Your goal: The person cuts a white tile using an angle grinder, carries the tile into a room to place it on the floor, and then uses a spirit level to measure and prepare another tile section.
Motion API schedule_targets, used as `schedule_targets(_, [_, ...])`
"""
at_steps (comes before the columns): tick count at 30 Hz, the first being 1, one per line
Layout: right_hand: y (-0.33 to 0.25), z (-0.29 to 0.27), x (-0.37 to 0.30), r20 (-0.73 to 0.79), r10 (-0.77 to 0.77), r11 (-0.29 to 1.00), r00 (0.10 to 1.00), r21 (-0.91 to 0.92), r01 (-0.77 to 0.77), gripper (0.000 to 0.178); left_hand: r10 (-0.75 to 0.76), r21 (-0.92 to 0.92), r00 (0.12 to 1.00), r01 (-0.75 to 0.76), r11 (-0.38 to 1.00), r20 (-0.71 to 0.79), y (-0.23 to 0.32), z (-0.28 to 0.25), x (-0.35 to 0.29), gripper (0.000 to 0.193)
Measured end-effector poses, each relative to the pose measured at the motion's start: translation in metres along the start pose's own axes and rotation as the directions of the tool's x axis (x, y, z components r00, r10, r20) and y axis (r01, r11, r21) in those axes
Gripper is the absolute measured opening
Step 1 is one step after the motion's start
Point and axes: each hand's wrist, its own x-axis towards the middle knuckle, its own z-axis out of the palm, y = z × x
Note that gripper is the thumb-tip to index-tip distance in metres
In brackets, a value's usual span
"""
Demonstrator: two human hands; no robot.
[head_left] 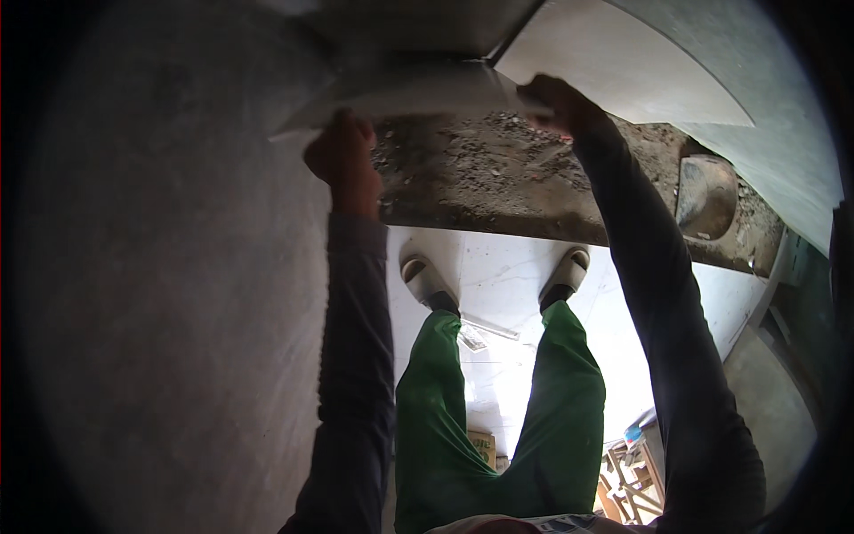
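A flat, pale grey tile is held out in front of me at the far side, over a strip of rough rubble. My left hand is closed at its near left edge, fingers curled. At the tile's right end my right hand grips the edge, a little blurred. The tile's far edge lies close to a dark grey wall surface. To the right of my right hand, a larger pale slab stands against the wall.
Rubble and dust cover the raised bed. A curved grey scoop-like piece sits on it at right. A plain grey wall rises close on my left. Below, my slippered feet stand on a white tiled floor; a wooden frame is behind.
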Motion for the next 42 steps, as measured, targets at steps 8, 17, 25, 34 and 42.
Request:
schedule_targets(8, [-0.052, -0.005, -0.017, 0.104, 0.591, 0.114, 0.8, 0.971, -0.211, 0.056, -0.379, -0.936, 0.925, 0.133, 0.325, 0.0, 0.082, 0.005, 0.131, 0.035])
schedule_targets(17, [-0.009, 0.207, -0.261, 0.401, 0.788, -0.066, 0.467, 0.809, -0.584, 0.037, 0.31, -0.836, 0.944, -0.075, 0.544, 0.117, 0.056, -0.012, 0.175, 0.032])
schedule_targets(25, [-0.074, 0.269, -0.375, 0.376, 0.82, 0.079, 0.43, 0.671, -0.737, 0.039, 0.773, 0.238, 0.634, -0.752, 0.615, 0.005, 0.06, -0.018, 0.099, 0.036])
schedule_targets(34, [-0.07, 0.301, -0.484, 0.275, 0.895, 0.149, 0.35, 0.555, -0.818, 0.033, 0.82, 0.171, 0.565, -0.82, 0.546, 0.093, 0.065, -0.042, 0.113, 0.028])
schedule_targets(42, [-0.095, 0.272, -0.48, 0.274, 0.918, 0.079, 0.286, 0.581, -0.81, 0.031, 0.639, 0.187, 0.736, -0.676, 0.713, 0.225, 0.071, -0.04, 0.148, 0.055])
